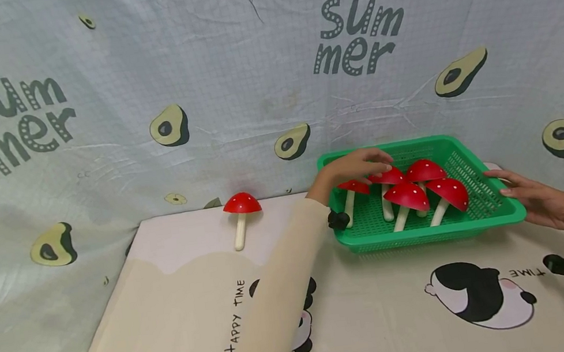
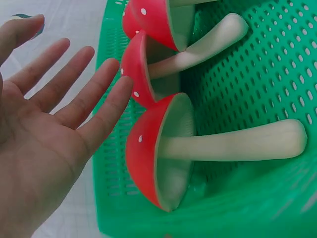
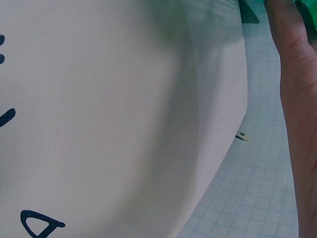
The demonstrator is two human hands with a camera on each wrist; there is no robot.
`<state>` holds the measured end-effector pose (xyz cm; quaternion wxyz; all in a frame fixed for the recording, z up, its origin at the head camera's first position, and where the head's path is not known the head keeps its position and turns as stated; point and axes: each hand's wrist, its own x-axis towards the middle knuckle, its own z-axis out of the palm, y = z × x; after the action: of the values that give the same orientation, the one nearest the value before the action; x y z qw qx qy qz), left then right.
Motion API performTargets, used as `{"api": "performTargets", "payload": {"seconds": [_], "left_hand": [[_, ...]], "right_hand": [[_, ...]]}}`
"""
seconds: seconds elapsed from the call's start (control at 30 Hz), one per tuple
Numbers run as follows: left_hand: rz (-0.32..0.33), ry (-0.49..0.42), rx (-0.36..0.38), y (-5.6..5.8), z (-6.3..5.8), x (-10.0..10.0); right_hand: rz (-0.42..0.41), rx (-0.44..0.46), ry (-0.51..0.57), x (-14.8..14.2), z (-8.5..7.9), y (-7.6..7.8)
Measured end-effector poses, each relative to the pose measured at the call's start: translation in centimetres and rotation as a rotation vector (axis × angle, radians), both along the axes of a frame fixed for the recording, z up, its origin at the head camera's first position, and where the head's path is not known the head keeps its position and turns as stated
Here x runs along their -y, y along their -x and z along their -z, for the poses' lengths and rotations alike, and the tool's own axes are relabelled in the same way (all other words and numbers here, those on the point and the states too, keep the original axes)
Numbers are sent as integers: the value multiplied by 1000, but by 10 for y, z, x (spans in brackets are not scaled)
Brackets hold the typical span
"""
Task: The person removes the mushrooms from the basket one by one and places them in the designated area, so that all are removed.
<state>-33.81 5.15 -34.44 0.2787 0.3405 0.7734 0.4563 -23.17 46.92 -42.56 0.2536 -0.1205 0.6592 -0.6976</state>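
A green plastic basket (image 1: 475,225) stands at the back right of the table, holding several toy mushrooms (image 1: 408,196) with red, white-dotted caps and pale stems. My left hand (image 1: 356,166) is over the basket's left part, above the caps. In the left wrist view its fingers are spread and straight beside a mushroom (image 2: 233,141) lying in the basket, and nothing is held. At the basket's right end, my right hand (image 1: 546,201) touches the rim with extended fingers. The right wrist view catches only part of that hand (image 3: 297,64).
One more toy mushroom (image 1: 242,205) lies apart, left of the basket near the table's back edge. The table (image 1: 172,310) has a pale cloth printed with cartoon animals and lettering. Behind it hangs a curtain (image 1: 231,100) printed with avocados.
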Motion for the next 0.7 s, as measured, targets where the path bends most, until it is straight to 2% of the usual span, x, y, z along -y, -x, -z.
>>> {"api": "performTargets", "payload": {"seconds": [0.2,0.3,0.43,0.7], "left_hand": [[27,33,-4,1,3,-9],[61,67,-37,2,2,-15],[101,121,-77,3,1,-27],[114,277,-115,2,6,-46]], "right_hand": [[7,-3,-10,0,-1,0],[13,0,-13,0,-1,0],[16,-3,-12,-1,-2,-1],[-5,4,17,0,-2,-2]]}}
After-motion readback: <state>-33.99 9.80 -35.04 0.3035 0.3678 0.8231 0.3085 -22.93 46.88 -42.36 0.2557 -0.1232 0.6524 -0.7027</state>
